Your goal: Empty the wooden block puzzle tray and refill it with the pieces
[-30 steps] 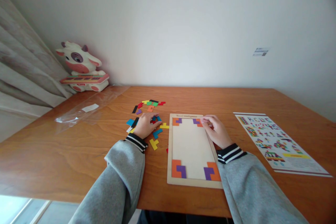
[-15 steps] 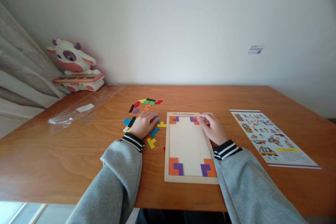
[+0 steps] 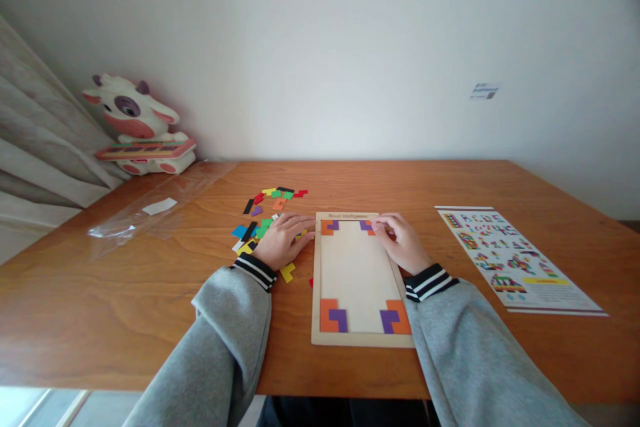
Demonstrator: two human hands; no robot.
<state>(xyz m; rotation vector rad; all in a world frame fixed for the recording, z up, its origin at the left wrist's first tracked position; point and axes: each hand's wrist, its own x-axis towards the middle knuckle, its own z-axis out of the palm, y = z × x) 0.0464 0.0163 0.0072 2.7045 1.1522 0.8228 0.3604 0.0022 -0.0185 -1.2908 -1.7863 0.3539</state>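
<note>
A: How's the tray (image 3: 363,340) set?
B: Long axis is pointed near–far, lettered end twd the wall (image 3: 320,53); it's laid flat on the wood table (image 3: 125,320).
A: Contents?
B: Orange & purple pcs (image 3: 327,315) are seated in 4 corners.
A: Hands?
B: L hand (image 3: 283,240) is held over loose pcs (image 3: 263,227), R hand (image 3: 403,241) at tray's far R corner; grip can't be told, either hand.

Orange and purple on the corner pieces (image 3: 327,317), pale beige on the tray (image 3: 359,273), multicoloured across loose pieces (image 3: 249,231), grey on sleeves (image 3: 227,327), striped black-and-white at the cuffs (image 3: 256,270)
</note>
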